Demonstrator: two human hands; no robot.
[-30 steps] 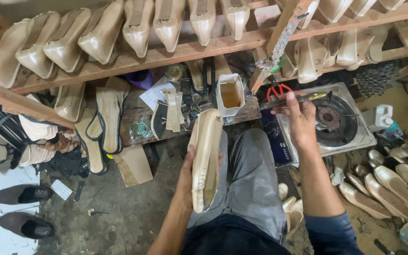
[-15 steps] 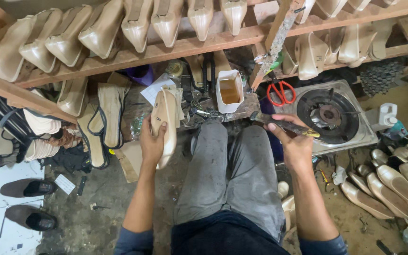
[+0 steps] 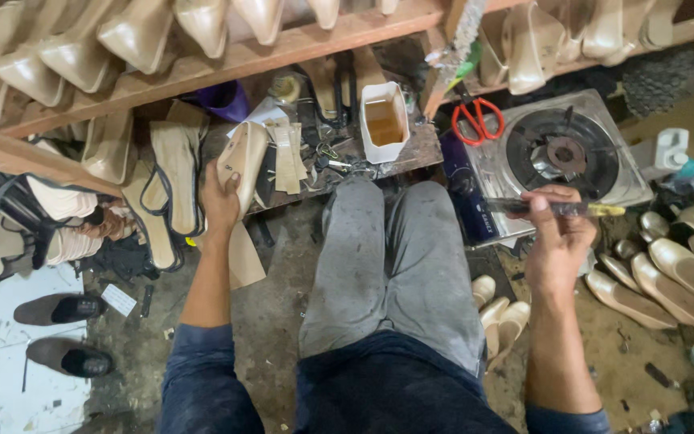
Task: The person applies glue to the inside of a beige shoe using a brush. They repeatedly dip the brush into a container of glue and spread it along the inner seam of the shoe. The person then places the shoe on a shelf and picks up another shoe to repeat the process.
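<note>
A beige shoe stands nearly upright at the left edge of the cluttered low workbench, gripped from below by the left hand, whose fingers wrap its heel end. The right hand is held out over the front corner of a steel gas stove, fingers pinching a thin brush-like tool that lies level. Between them a white tub of amber glue sits on the bench, with red-handled scissors just beside it.
</note>
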